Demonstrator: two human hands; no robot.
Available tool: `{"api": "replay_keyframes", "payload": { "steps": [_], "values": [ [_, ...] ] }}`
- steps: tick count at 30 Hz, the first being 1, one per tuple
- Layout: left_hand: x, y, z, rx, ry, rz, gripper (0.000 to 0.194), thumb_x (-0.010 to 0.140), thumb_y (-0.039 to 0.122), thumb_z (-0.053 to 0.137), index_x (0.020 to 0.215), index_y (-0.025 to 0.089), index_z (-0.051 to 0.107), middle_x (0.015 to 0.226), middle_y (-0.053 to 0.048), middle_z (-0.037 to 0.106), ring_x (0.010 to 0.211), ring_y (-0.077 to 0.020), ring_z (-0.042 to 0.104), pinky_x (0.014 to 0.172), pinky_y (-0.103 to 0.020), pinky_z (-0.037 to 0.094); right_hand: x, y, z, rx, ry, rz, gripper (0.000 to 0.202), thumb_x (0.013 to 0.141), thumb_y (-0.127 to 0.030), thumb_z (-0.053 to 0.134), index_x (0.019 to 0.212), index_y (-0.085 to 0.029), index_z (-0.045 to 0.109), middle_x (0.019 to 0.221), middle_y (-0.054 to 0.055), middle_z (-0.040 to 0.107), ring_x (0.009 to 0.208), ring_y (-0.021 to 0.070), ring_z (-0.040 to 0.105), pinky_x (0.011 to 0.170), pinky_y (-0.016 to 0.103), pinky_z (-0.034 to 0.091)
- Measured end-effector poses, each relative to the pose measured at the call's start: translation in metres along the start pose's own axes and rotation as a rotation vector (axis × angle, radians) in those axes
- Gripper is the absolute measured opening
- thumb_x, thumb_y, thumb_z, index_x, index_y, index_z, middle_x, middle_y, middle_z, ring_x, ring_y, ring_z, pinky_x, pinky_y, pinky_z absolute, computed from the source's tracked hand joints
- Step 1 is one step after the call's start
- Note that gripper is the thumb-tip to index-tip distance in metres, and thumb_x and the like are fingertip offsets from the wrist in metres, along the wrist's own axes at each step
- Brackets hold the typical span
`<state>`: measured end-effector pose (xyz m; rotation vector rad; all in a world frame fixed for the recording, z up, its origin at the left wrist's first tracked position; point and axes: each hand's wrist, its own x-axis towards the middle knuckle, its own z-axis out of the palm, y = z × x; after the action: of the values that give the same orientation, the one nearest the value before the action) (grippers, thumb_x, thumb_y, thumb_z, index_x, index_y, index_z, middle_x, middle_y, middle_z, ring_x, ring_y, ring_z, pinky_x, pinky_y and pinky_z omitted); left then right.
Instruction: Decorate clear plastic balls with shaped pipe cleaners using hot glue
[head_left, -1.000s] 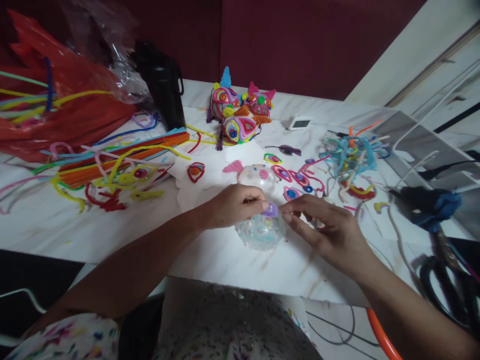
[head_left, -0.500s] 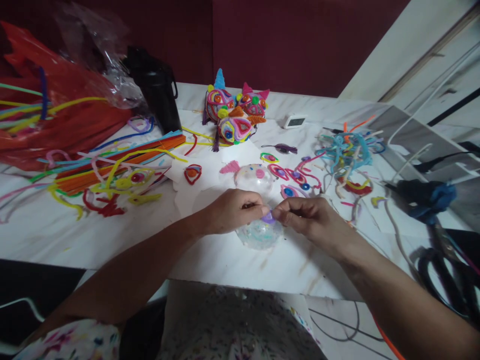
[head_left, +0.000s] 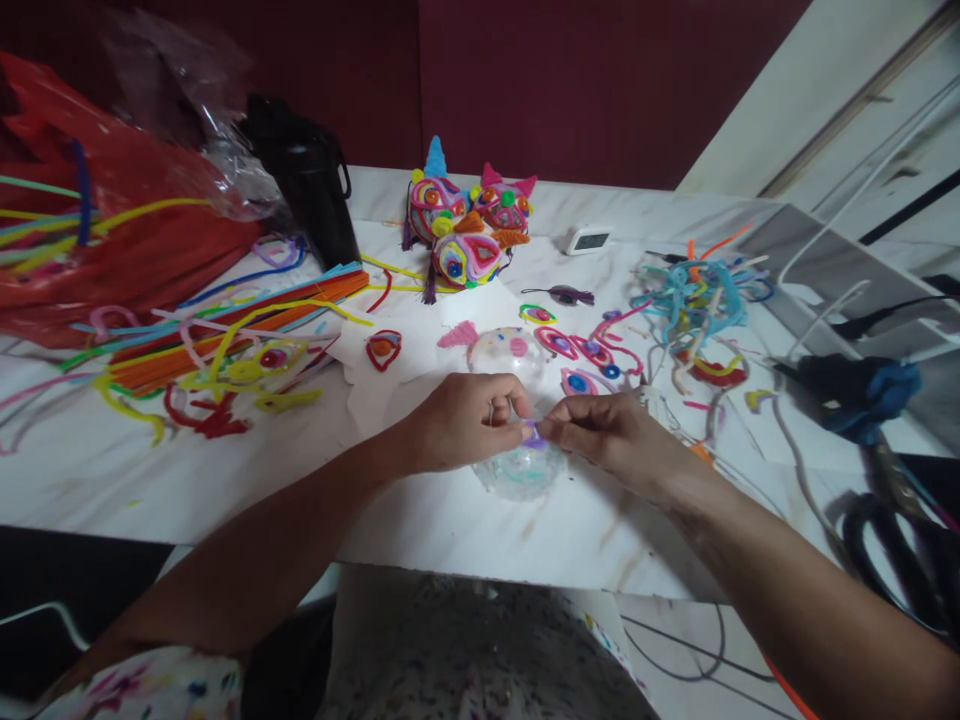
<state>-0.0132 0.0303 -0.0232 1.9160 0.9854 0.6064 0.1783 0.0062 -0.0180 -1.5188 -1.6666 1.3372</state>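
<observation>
Between my two hands is a small purple pipe cleaner piece (head_left: 535, 436), held just over a clear plastic half-ball (head_left: 519, 474) at the table's front. The fingers of my left hand (head_left: 480, 420) pinch it from the left. From the other side, my right hand (head_left: 600, 432) closes thumb and forefinger on its edge. Just beyond my hands lies a second clear half-ball (head_left: 506, 352) with a pink ear and a pink round spot on it. Pipe cleaner eye shapes (head_left: 576, 384) lie to its right, and a red and orange one (head_left: 384, 348) to its left.
Three finished colourful animal-head balls (head_left: 469, 245) stand at the back. Bundled pipe cleaners (head_left: 240, 335) and a black bottle (head_left: 307, 185) fill the left, by a red plastic bag (head_left: 127, 180). On the right are a tangle of pipe cleaners (head_left: 697, 295), cables and black-handled scissors (head_left: 885, 560).
My hands stay over the half-ball, with small shifts of the fingers on the purple piece. My left fingers have spread slightly. The view has moved a little.
</observation>
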Motion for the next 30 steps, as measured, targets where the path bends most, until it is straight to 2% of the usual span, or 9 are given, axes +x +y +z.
{"api": "replay_keyframes", "payload": {
  "steps": [7,15,24,30],
  "values": [
    [-0.0013,0.0005,-0.0015,0.052,-0.019,0.025,0.023,0.064,0.023,0.071,0.085,0.017,0.063,0.066,0.007,0.051,0.054,-0.0060,0.046,0.051,-0.017,0.036,0.0016,0.0000,0.0008,-0.007,0.003,-0.010,0.032,0.066,-0.047,0.067,0.057,-0.016,0.059,0.047,-0.008,0.036,0.047,0.0053,0.026,0.044,0.023,0.022],
    [-0.0012,-0.0002,0.0003,0.101,-0.003,0.053,0.018,0.067,0.020,0.068,0.084,0.017,0.063,0.065,0.007,0.050,0.054,-0.0056,0.046,0.052,-0.017,0.036,0.0014,0.0067,0.0024,-0.083,0.068,-0.019,0.030,0.066,-0.045,0.065,0.058,-0.017,0.061,0.047,-0.008,0.036,0.047,0.0064,0.027,0.045,0.023,0.023],
    [-0.0012,-0.0008,0.0029,0.087,0.008,0.019,0.015,0.066,0.018,0.065,0.081,0.019,0.064,0.064,0.005,0.053,0.053,-0.0073,0.046,0.050,-0.019,0.036,-0.0012,0.0069,0.0043,-0.238,0.168,-0.083,0.024,0.068,-0.039,0.060,0.059,-0.018,0.062,0.048,-0.005,0.043,0.048,0.0085,0.035,0.045,0.023,0.025],
    [-0.0015,0.0003,0.0052,0.066,0.005,-0.020,0.015,0.068,0.021,0.064,0.082,0.017,0.063,0.061,0.006,0.051,0.052,-0.0069,0.045,0.049,-0.018,0.034,-0.0045,0.0063,0.0043,-0.274,0.165,-0.066,0.020,0.070,-0.038,0.058,0.063,-0.018,0.061,0.053,-0.003,0.050,0.050,0.0103,0.041,0.048,0.025,0.030]
  ]
}}
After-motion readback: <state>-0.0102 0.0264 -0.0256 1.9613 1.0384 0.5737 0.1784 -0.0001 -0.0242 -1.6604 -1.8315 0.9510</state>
